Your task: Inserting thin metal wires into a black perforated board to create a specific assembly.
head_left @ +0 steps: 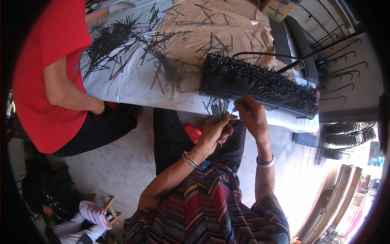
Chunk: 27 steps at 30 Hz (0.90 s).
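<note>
My left hand (215, 132) is closed around a bundle of thin dark rods (219, 106), held over my lap just in front of the table edge. Their pale tips point up and away from me. Close by on the right, my right hand (252, 116) has its thumb and fingers pinched together beside the bundle. Whatever is between those fingertips is too small to make out. Just beyond both hands stands a long black rack (298, 112), packed with upright dark rods (256, 77) and fitted with a raised wire handle (268, 53).
Loose rods (111, 46) lie heaped and scattered over the white sheet (185, 99) and the brown sheet (239, 36). A person in a red shirt (53, 81) sits at the left. Hooked wires (345, 75) hang at the right, and a carton (278, 9) stands far back.
</note>
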Motion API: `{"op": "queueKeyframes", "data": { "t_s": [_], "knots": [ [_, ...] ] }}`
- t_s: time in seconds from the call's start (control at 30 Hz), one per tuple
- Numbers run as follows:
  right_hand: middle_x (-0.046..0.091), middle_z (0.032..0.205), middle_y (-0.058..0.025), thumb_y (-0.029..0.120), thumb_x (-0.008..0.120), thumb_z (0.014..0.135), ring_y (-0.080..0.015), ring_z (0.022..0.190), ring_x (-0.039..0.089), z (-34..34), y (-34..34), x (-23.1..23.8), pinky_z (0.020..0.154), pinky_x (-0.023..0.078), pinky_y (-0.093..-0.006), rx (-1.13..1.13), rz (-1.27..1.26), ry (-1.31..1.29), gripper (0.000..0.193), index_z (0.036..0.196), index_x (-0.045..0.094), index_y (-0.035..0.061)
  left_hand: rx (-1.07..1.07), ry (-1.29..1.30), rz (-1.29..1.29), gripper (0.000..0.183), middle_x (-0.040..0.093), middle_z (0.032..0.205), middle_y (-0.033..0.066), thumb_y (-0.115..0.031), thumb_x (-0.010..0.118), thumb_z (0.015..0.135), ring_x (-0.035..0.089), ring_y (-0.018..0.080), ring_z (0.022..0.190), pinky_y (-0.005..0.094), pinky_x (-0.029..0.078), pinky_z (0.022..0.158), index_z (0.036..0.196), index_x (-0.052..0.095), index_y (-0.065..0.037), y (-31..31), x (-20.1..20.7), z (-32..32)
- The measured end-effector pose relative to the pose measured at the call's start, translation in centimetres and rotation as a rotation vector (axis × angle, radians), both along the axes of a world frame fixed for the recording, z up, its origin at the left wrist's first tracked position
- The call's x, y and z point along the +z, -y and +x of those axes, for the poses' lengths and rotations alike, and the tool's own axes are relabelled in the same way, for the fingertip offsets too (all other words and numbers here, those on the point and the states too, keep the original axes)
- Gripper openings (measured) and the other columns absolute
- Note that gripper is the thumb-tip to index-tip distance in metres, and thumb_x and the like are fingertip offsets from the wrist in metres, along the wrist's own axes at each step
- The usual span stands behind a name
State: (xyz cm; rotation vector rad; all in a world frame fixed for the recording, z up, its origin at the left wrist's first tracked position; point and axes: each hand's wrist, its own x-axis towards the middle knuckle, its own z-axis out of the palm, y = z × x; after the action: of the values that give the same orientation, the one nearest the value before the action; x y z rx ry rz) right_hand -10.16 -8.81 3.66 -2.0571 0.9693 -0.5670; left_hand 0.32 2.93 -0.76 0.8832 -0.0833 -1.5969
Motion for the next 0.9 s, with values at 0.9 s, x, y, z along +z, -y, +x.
{"op": "queueKeyframes", "data": {
  "t_s": [0.9],
  "knots": [
    [0.06,0.089,-0.0082,0.006,0.066,0.084,-0.0171,0.072,0.061,3.2,1.4,-0.7,0.061,0.047,-0.0313,-0.285,-0.61,0.058,0.008,0.091,0.069,0.0078,0.093,-0.078,0.005,0.039,0.059,0.066,0.0038,-0.036,0.066,0.09,0.039,0.0016,0.046,0.018,0.021,0.041,0.102,0.066,0.001,0.0,-0.6,0.2]
  ]
}}
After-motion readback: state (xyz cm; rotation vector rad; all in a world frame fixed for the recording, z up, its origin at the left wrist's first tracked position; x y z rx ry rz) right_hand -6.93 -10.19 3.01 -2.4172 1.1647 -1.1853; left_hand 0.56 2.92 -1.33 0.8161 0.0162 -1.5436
